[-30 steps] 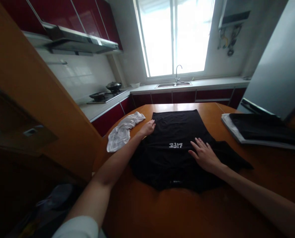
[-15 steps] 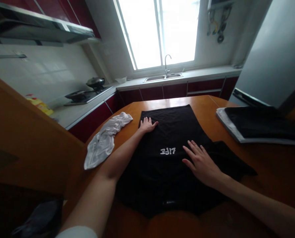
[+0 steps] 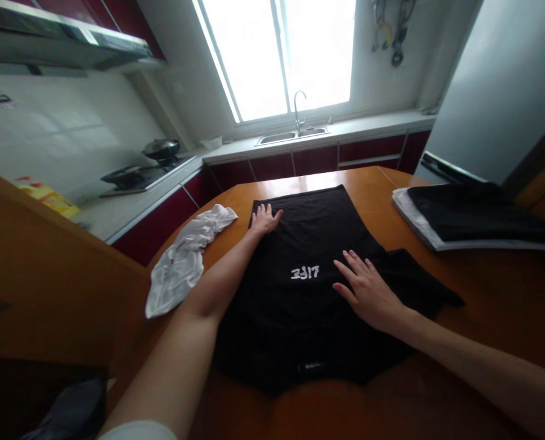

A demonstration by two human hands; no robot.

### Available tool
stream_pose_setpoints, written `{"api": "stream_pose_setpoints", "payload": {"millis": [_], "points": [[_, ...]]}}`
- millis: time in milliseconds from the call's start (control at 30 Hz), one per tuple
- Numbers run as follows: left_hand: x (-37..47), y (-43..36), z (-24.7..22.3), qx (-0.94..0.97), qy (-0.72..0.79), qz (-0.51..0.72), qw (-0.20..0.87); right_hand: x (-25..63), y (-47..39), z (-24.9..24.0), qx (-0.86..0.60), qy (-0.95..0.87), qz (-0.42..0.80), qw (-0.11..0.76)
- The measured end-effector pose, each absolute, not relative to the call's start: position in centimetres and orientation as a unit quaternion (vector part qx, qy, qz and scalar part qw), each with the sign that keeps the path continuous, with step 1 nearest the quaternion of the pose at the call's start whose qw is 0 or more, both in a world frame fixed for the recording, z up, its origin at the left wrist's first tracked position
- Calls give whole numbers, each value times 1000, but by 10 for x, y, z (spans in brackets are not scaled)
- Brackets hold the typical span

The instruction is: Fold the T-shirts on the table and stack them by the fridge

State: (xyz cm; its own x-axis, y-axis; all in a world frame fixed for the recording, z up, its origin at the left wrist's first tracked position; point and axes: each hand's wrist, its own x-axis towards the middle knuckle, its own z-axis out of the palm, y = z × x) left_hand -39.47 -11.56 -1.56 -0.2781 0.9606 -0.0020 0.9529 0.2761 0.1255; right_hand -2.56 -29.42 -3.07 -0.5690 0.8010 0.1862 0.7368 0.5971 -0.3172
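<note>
A black T-shirt (image 3: 295, 318) lies spread flat on the wooden table (image 3: 373, 177), its hem at the far side and its neck toward me. White "LIFE" lettering shows upside down across its middle. My left hand (image 3: 265, 219) rests open on the shirt near its far left corner, fingers spread. Right of the lettering, my right hand (image 3: 368, 288) lies on the cloth with its fingers stretched out. One sleeve of the shirt reaches out to the right beyond that hand; my left forearm covers part of the shirt's left side.
A crumpled white garment (image 3: 187, 260) lies on the table's left. At the right is a stack of folded black and white clothes (image 3: 474, 214). Beyond the table are a counter with a sink (image 3: 295, 135), a stove with pans (image 3: 125, 176), and a fridge (image 3: 496, 85).
The whole view has shifted slightly, so the table and room appear a little further left and higher. Both hands stay in about the same places on the shirt.
</note>
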Motion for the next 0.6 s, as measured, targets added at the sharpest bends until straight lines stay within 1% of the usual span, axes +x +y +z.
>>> {"api": "stream_pose_setpoints", "payload": {"millis": [133,333,600], "points": [[-395,-102,-16,576,815,25,63,-23,-289,-31,-451,-873,105,154],[-395,-86,-17,559,827,32,39,-15,-277,-28,-468,-862,97,168],[-397,-90,-21,587,808,31,48,-13,-276,-34,-486,-860,92,124]]}}
